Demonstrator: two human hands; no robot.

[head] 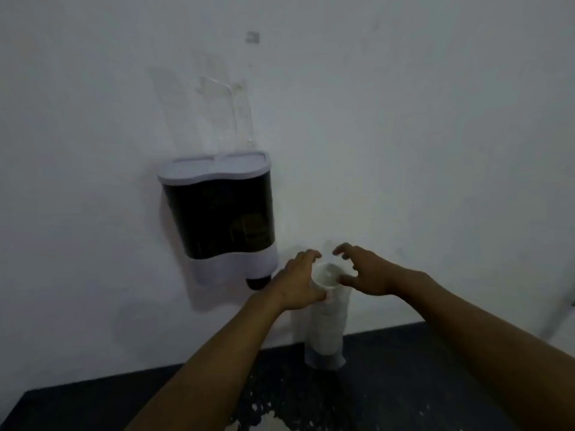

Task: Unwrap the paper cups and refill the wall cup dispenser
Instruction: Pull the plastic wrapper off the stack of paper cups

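A tall stack of white paper cups in a thin clear wrapper [326, 328] stands upright on the dark counter against the wall. Its top cup's open mouth [326, 275] faces up. My left hand [298, 281] grips the upper part of the stack from the left, thumb at the front. My right hand [364, 272] hovers at the top from the right with fingers spread and curled around the rim; whether it pinches the wrapper is unclear. The wall cup dispenser [221, 219], dark-fronted with a grey lid and a white base, hangs to the left of the stack, lid shut.
A dark speckled counter [404, 368] runs along the white wall; pale patches mark its near edge. A clear plastic holder [230, 110] is fixed to the wall above the dispenser, and a small hook [252, 37] sits higher up.
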